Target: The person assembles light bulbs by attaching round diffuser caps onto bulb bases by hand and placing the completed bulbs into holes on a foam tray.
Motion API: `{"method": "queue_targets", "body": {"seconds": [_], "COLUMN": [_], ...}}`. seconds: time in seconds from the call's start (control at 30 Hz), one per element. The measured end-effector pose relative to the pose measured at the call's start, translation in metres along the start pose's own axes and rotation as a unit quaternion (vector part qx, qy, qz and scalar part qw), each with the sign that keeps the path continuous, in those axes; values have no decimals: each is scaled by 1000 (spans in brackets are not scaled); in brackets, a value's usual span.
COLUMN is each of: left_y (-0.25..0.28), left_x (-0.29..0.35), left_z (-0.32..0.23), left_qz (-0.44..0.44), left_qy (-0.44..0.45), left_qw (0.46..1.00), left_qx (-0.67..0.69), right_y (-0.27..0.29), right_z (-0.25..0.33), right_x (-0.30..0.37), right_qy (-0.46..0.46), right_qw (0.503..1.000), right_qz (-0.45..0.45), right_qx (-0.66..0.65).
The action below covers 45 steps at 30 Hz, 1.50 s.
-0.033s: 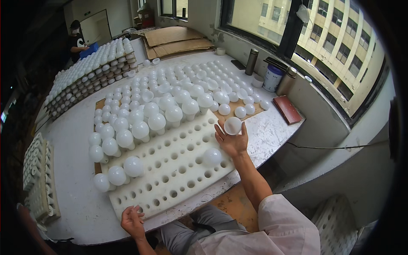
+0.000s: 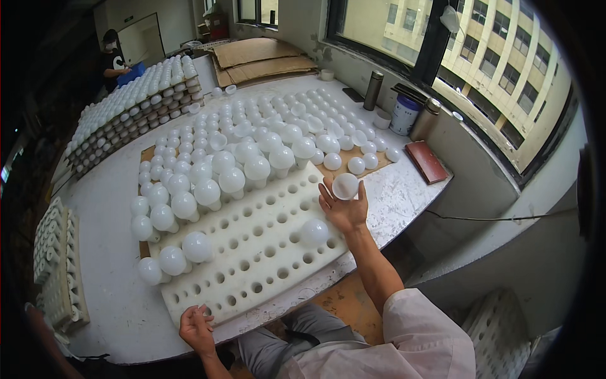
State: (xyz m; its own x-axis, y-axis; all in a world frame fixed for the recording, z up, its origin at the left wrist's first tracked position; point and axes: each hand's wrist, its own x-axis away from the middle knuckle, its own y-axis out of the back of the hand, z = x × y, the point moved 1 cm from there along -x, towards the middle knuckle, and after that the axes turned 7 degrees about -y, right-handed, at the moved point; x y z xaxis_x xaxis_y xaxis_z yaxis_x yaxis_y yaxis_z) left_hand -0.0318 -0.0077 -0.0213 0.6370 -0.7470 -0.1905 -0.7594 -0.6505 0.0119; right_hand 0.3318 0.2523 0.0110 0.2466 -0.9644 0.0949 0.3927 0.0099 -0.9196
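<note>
My right hand [image 2: 346, 211] is palm up over the right end of a white foam board with rows of holes [image 2: 252, 243]. It holds a translucent white bulb cover [image 2: 345, 186], a small dome whose hollow side shows. Down at the board's near left corner, my left hand [image 2: 197, 328] touches the edge with loosely curled fingers and nothing visible in them. One white bulb [image 2: 314, 232] stands in the board near my right hand. A few more bulbs [image 2: 198, 247] stand at its left end. Along the far side, rows of bulbs [image 2: 231, 180] fill the holes.
Many white domes [image 2: 252, 107] cover a brown sheet beyond the board. Stacked trays of bulbs [image 2: 132, 101] stand far left, flat cardboard [image 2: 262, 54] behind. Flasks [image 2: 373, 90], a bucket [image 2: 404, 115] and a dark red box [image 2: 425, 162] line the right. Another person [image 2: 113, 63] works far back.
</note>
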Motion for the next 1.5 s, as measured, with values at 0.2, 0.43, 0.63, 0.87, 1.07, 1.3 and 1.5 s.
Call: {"method": "queue_targets", "body": {"seconds": [0.2,0.43,0.63,0.87,1.07,1.3,1.5], "left_y": [7,15,22,32,34,34,37], "left_x": [-5,-9,-14,-13,-15,-14,-10], "left_z": [6,-8,-13,-11,-5,-8,3], "left_qz": [-5,28,30,32,44,18,20], "left_qy": [24,128,156,163,153,164,149], "left_qw": [1000,975,938,894,874,873,889], "left_qx": [-19,182,307,416,458,459,432], "right_y": [5,10,14,16,27,19,25], "right_z": [-6,-3,-2,-6,0,-9,-10], "right_x": [-3,-2,-4,-3,-8,-4,-5], "right_qy": [-8,-1,7,23,43,90,100], "right_qw": [999,1000,1000,999,997,993,988], "right_qz": [-29,-18,1,21,61,35,28], "right_qx": [-22,-21,5,16,22,69,115]}}
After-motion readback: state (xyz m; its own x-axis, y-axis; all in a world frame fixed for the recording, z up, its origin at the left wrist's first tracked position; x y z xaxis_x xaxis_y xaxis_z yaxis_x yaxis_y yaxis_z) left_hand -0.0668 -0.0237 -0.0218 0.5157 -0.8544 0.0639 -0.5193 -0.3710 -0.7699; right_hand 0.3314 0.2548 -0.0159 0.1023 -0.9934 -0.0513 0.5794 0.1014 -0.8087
